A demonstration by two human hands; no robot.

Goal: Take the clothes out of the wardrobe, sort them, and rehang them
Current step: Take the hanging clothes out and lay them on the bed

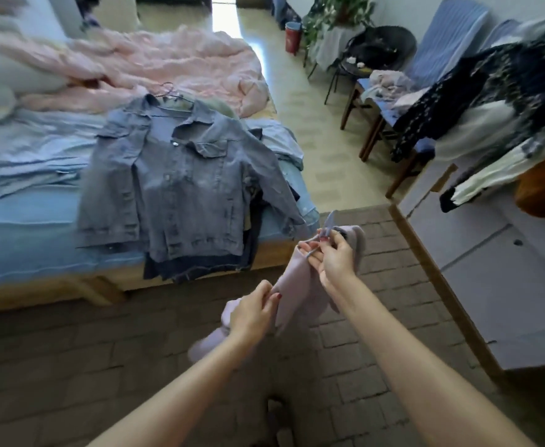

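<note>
A pale lilac garment [300,285] hangs in front of me above the brick-patterned floor. My right hand [332,262] grips its upper part together with a thin grey hanger [327,225], whose hook sticks up above my fingers. Lower down, my left hand [253,309] pinches a fold of the same garment. On the bed a grey denim jacket [174,185] lies flat on a wire hanger [168,91], on top of a pile of darker clothes [200,269] at the mattress edge.
The bed [23,221] with blue sheet and pink quilt [155,62] fills the left. At right stands a white cabinet [477,253] heaped with dark and white clothes [490,101]. Blue chairs [438,53] with clothes, a plant and a red bin [293,37] stand beyond.
</note>
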